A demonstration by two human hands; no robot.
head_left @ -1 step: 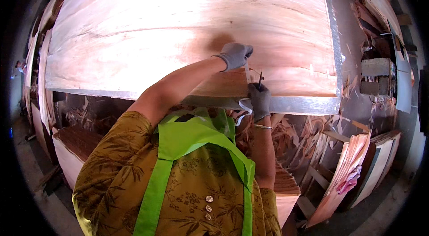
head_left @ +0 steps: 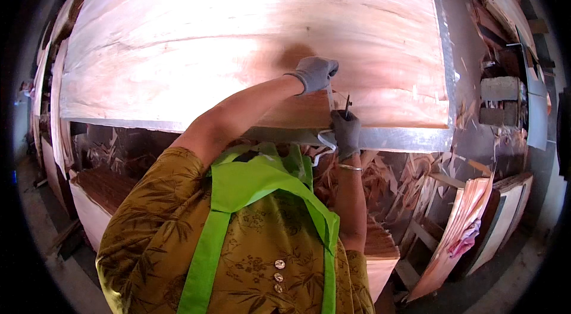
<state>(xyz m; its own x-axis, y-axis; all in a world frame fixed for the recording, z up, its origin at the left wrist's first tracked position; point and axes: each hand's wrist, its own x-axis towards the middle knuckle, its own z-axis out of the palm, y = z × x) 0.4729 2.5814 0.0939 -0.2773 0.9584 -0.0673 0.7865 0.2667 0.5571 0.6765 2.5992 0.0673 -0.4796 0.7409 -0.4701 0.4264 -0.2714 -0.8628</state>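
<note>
A large pale veneer sheet (head_left: 238, 34) with brown grain lines covers the metal-edged table in front of me. My left hand (head_left: 315, 72), in a grey glove, is closed over the sheet, gripping the upper end of a narrow white tape strip (head_left: 331, 97). The strip runs down to my right hand (head_left: 346, 134), gloved likewise and closed around it at the table's near edge. From the right fist juts a thin dark pointed tool (head_left: 348, 101); its exact kind is hidden by the fingers. Below this hand, the tape's loose tail (head_left: 322, 154) hangs in a curl.
The table's metal rim (head_left: 404, 139) runs along the near side. Torn veneer scraps (head_left: 380, 174) litter the floor beneath. Leaning veneer sheets (head_left: 455, 236) with a pink cloth (head_left: 465, 238) stand at lower right. Grey blocks (head_left: 499, 89) sit at the right; a veneer stack (head_left: 98, 195) is lower left.
Both hands keep nearly the same place and hold. The loose tail of the tape has shifted very slightly.
</note>
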